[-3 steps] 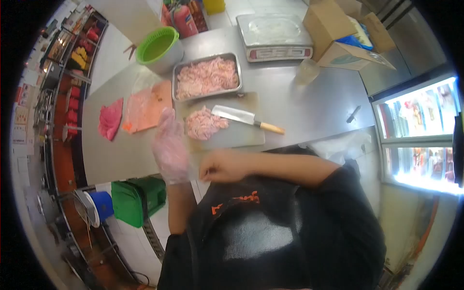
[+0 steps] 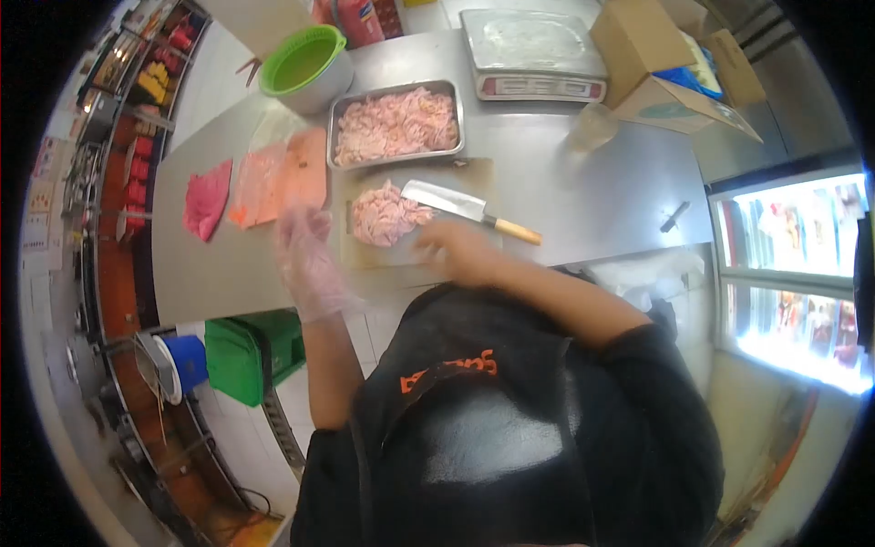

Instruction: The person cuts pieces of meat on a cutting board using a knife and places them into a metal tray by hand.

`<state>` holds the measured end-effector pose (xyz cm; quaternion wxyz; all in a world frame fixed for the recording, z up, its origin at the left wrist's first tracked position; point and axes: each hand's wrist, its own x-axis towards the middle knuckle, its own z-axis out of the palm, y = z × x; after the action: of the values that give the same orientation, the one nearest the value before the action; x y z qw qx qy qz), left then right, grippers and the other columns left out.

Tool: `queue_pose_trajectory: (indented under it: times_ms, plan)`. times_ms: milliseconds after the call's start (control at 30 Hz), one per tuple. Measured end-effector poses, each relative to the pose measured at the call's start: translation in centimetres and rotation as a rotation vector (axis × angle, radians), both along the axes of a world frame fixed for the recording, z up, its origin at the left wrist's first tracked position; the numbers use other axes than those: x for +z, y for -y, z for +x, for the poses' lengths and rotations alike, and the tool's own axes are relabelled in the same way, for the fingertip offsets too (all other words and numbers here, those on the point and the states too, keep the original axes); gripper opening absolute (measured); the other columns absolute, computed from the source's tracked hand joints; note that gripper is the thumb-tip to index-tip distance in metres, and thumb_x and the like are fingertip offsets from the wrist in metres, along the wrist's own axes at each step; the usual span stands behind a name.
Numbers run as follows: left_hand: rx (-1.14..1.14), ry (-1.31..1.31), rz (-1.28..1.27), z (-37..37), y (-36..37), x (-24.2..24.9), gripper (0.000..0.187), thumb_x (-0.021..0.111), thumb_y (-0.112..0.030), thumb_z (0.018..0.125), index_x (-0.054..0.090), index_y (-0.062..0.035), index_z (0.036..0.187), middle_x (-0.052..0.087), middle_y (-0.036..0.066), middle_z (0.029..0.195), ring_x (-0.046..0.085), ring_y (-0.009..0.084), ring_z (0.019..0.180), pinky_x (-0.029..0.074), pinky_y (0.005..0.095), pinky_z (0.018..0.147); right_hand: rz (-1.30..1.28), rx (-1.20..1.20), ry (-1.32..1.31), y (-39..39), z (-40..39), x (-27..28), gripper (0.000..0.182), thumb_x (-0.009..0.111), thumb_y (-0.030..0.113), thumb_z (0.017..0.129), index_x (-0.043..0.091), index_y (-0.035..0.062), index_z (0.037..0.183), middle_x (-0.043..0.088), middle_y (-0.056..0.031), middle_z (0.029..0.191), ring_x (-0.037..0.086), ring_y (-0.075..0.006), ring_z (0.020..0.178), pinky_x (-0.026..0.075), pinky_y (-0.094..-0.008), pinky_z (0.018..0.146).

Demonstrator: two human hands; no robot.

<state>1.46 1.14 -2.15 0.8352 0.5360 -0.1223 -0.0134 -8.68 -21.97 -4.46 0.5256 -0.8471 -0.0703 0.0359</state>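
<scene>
A clear plastic glove covers my left hand, which is raised in front of the orange plastic sheet; its fingers point away from me and hold nothing I can see. Bare and slightly blurred, my right hand is over the near edge of the cutting board with its fingers apart. Strips of pale pink raw meat are heaped on that board. Beside the heap lies a cleaver, its wooden handle pointing right. Behind the board, a metal tray holds more of the meat.
A green colander sits in a white tub at the back left. Along the back are a scale and an open cardboard box. A pink cloth lies left, a clear cup right. A green bin stands below.
My right hand has moved forward from near my apron to the board's near edge, its fingers loosening. My left hand has shifted slightly left. The whole view has shifted a little.
</scene>
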Motion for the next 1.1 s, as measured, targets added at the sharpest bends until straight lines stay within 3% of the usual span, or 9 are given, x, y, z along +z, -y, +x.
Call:
queue_pose_trajectory:
  times_ms: [100, 167, 233, 400, 633, 833, 900, 1033, 1100]
  plan:
    - [0.211, -0.138, 0.116, 0.8, -1.1, -2.1, 0.034, 0.056, -0.031, 0.098, 0.064, -0.0044, 0.118, 0.065, 0.005, 0.107, 0.061, 0.0183, 0.097, 0.048, 0.0367, 0.084, -0.461, -0.280, -0.130, 6.2, -1.1, -4.7, 0.034, 0.067, 0.017, 0.084, 0.062, 0.0075, 0.117, 0.060, -0.0178, 0.111, 0.057, -0.0357, 0.108, 0.046, -0.0447, 0.095]
    - [0.096, -0.203, 0.890, 0.8, -2.5, -4.1, 0.034, 0.062, -0.037, 0.093, 0.071, -0.0047, 0.100, 0.066, 0.004, 0.094, 0.061, 0.0193, 0.090, 0.048, 0.0376, 0.080, -0.506, -0.302, -0.221, 8.3, -1.9, -5.9, 0.036, 0.066, 0.016, 0.084, 0.061, 0.0074, 0.118, 0.059, -0.0184, 0.110, 0.057, -0.0370, 0.108, 0.046, -0.0454, 0.094]
    - [-0.018, 0.128, 1.523, 0.5, 0.6, -3.7, 0.028, 0.062, -0.034, 0.092, 0.074, -0.0087, 0.087, 0.063, 0.007, 0.084, 0.061, 0.0250, 0.084, 0.048, 0.0397, 0.078, -0.415, -0.258, -0.267, 9.4, -2.5, -8.0, 0.039, 0.064, 0.016, 0.085, 0.058, 0.0078, 0.122, 0.058, -0.0186, 0.114, 0.057, -0.0384, 0.107, 0.046, -0.0468, 0.093]
    - [0.019, 0.814, 1.665, -1.1, 8.2, -6.8, 0.015, 0.064, -0.026, 0.082, 0.065, -0.0110, 0.086, 0.061, 0.008, 0.091, 0.058, 0.0291, 0.094, 0.046, 0.0466, 0.080, -0.392, -0.232, -0.314, 11.0, -3.3, -9.3, 0.045, 0.058, 0.009, 0.083, 0.053, 0.0064, 0.128, 0.059, -0.0222, 0.114, 0.058, -0.0391, 0.108, 0.046, -0.0470, 0.094]
    - [0.074, 0.668, 1.751, 0.0, 10.8, -13.9, 0.019, 0.056, -0.026, 0.090, 0.068, -0.0139, 0.100, 0.063, 0.006, 0.097, 0.056, 0.0276, 0.106, 0.044, 0.0462, 0.088, -0.200, -0.341, -0.449, 16.5, -7.3, -5.3, 0.038, 0.057, 0.017, 0.091, 0.052, 0.0036, 0.126, 0.067, -0.0248, 0.102, 0.065, -0.0423, 0.092, 0.050, -0.0493, 0.082]
    - [-0.135, 0.745, 1.522, 0.7, 12.8, -6.6, 0.020, 0.056, -0.023, 0.094, 0.066, -0.0089, 0.104, 0.067, 0.009, 0.092, 0.062, 0.0280, 0.093, 0.047, 0.0419, 0.086, -0.055, -0.384, -0.464, 18.9, -8.8, -4.6, 0.032, 0.056, 0.017, 0.093, 0.053, 0.0004, 0.120, 0.066, -0.0265, 0.090, 0.066, -0.0428, 0.084, 0.051, -0.0448, 0.073]
    - [-0.210, -0.241, 0.641, 0.0, 13.0, -6.6, 0.020, 0.056, -0.020, 0.097, 0.066, -0.0025, 0.102, 0.068, 0.008, 0.092, 0.065, 0.0221, 0.085, 0.050, 0.0331, 0.080, -0.061, -0.399, -0.411, 18.6, -9.1, -5.1, 0.031, 0.056, 0.017, 0.093, 0.054, -0.0005, 0.118, 0.066, -0.0260, 0.088, 0.065, -0.0429, 0.083, 0.051, -0.0445, 0.072]
    - [-0.217, 0.094, 0.962, 0.6, 12.8, -7.7, 0.023, 0.054, -0.018, 0.099, 0.062, 0.0031, 0.107, 0.067, 0.008, 0.093, 0.067, 0.0189, 0.085, 0.051, 0.0269, 0.073, -0.104, -0.419, -0.387, 17.5, -8.0, -4.4, 0.028, 0.057, 0.015, 0.091, 0.054, -0.0026, 0.112, 0.065, -0.0251, 0.085, 0.063, -0.0442, 0.081, 0.050, -0.0458, 0.072]
    - [-0.315, -0.806, 0.288, 1.3, 12.5, -12.6, 0.025, 0.059, -0.014, 0.096, 0.055, -0.0003, 0.116, 0.067, 0.014, 0.103, 0.070, 0.0248, 0.081, 0.055, 0.0303, 0.064, -0.102, -0.454, -0.400, 16.1, -7.5, -4.4, 0.027, 0.057, 0.015, 0.090, 0.054, -0.0026, 0.111, 0.065, -0.0254, 0.084, 0.063, -0.0447, 0.081, 0.050, -0.0471, 0.072]
